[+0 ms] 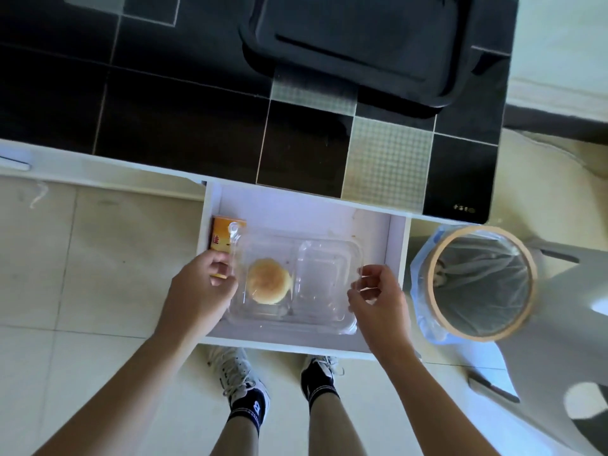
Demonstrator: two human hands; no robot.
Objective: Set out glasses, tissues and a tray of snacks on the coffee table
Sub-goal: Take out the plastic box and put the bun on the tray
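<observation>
A clear plastic clamshell box (324,278) lies in the pulled-out white drawer (296,209) of the coffee table. One round golden pastry (269,280) sits in the box's left half; the right half holds nothing. My left hand (200,291) grips the box's left edge with curled fingers. At the box's right edge my right hand (378,296) pinches the rim. An orange carton (223,236) stands in the drawer's left corner, partly behind my left hand. A black tray (355,44) rests on the black tiled tabletop (184,126).
A bin (480,284) with a clear liner and tan rim stands on the floor just right of the drawer. A white chair (566,340) is at the far right. My feet stand under the drawer's front edge. Pale floor tiles spread to the left.
</observation>
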